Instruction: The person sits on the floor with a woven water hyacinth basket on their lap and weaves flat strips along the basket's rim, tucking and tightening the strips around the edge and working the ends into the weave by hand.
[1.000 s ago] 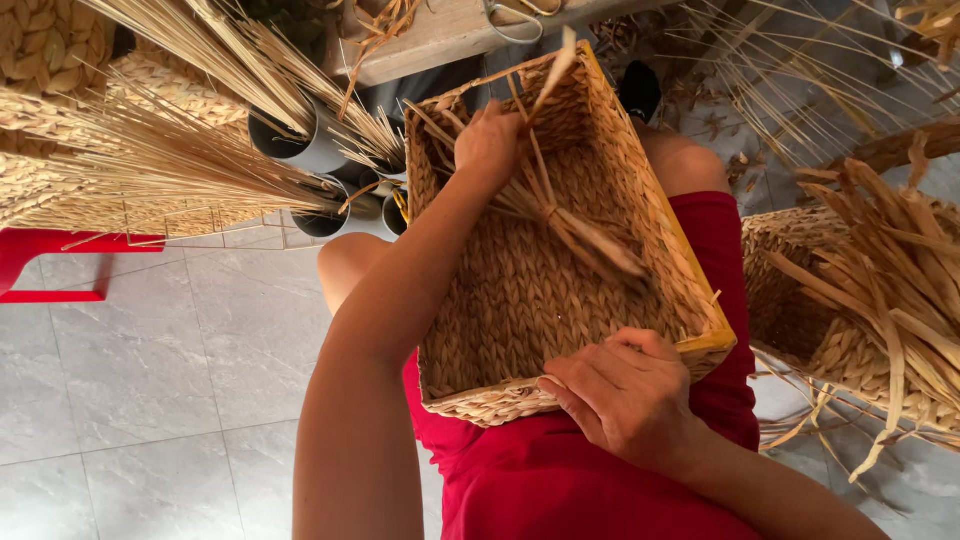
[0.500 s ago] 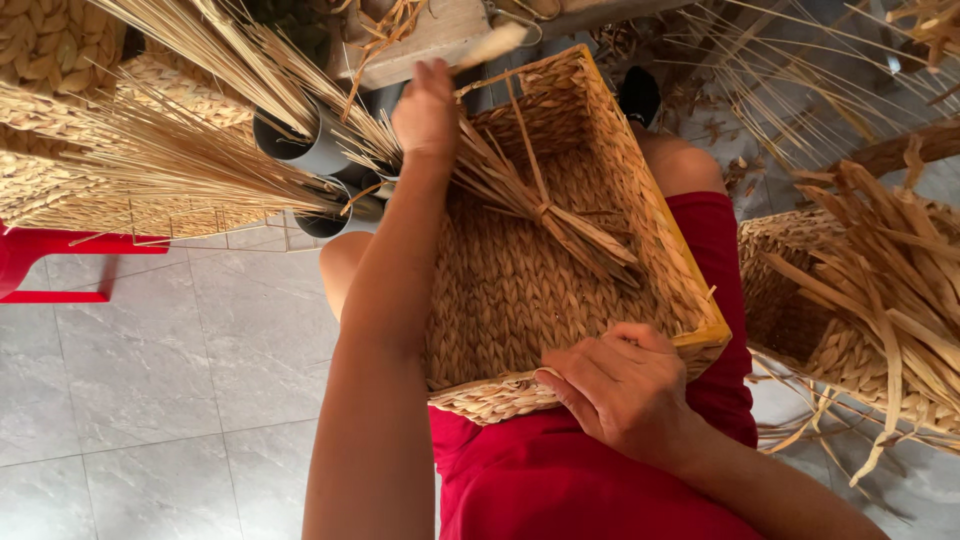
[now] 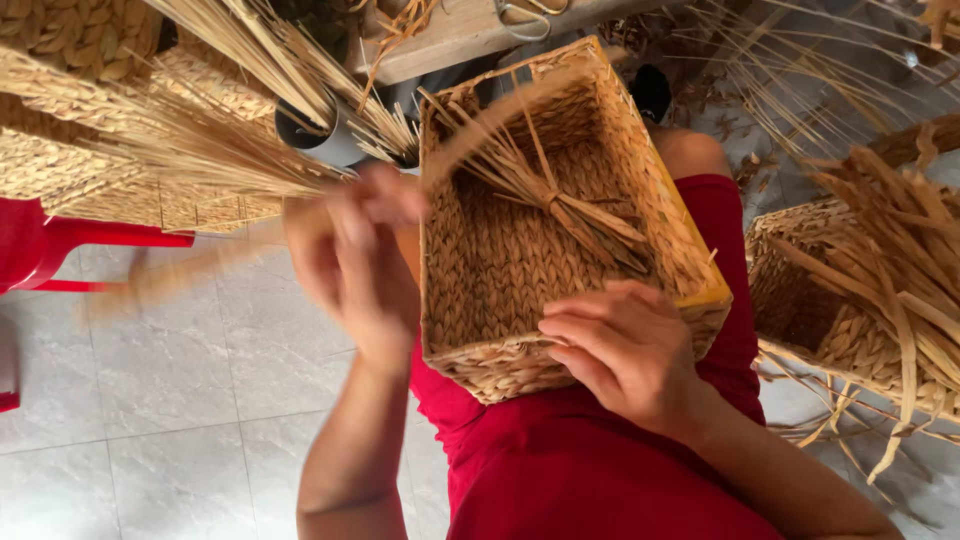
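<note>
Now my right hand (image 3: 625,350) grips the near rim of the woven basket (image 3: 500,270) resting on my lap, a tied bundle of straw (image 3: 560,200) inside. Blurred, my left hand (image 3: 355,255) seems closed on a long strand (image 3: 180,270) beside the basket.

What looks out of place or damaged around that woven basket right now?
Nothing looks damaged. The woven basket sits tilted on the lap, steadied by the right hand at its near rim. A tied bundle of straw lies loose inside. Dry fibre scraps litter the floor beyond. The left hand is motion-blurred.
</note>
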A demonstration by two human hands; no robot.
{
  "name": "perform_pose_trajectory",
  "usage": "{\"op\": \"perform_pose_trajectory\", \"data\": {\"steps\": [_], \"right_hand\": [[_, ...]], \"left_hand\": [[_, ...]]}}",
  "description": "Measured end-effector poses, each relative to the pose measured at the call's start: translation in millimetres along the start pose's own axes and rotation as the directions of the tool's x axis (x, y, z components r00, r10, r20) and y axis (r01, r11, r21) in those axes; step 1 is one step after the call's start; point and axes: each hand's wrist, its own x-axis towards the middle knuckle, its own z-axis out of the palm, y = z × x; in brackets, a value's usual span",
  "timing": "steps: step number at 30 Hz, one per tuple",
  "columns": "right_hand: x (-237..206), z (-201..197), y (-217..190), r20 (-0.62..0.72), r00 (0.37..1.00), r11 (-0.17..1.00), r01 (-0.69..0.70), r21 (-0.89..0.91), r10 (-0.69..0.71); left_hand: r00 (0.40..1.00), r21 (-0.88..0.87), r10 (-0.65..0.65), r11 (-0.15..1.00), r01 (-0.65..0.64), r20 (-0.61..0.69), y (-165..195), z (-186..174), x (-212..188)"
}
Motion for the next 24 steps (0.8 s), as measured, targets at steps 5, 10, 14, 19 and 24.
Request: {"op": "perform_pose_trajectory", "data": {"steps": [5, 10, 14, 19, 24], "right_hand": [[-22, -29, 4, 0.052, 0.993, 0.928, -0.121, 0.351, 0.11], [-69, -35, 15, 0.276, 0.841, 0.454, -0.494, 0.741, 0.465], [-89, -45, 29, 0.066, 0.818, 0.377, -0.334, 0.864, 0.572], [-79, -92, 34, 0.088, 0.85, 0.006, -0.107, 0.994, 0.52], [-76, -114, 30, 0.041, 0.905, 0.106, -0.094, 0.99, 0.423]], "left_hand": [[0.816, -0.02, 0.233, 0.965, -0.262, 0.529, 54, 19, -81], [0.6, -0.07, 0.178, 0.977, -0.2, 0.78, 48, 41, -109], [0.527, 0.015, 0.081, 0.984, -0.176, 0.846, 38, 46, -123], [0.529, 0.145, 0.056, 0.933, -0.331, 0.846, 47, 46, -118], [0.766, 0.447, 0.029, 0.798, -0.405, 0.643, 65, 17, -84]]}}
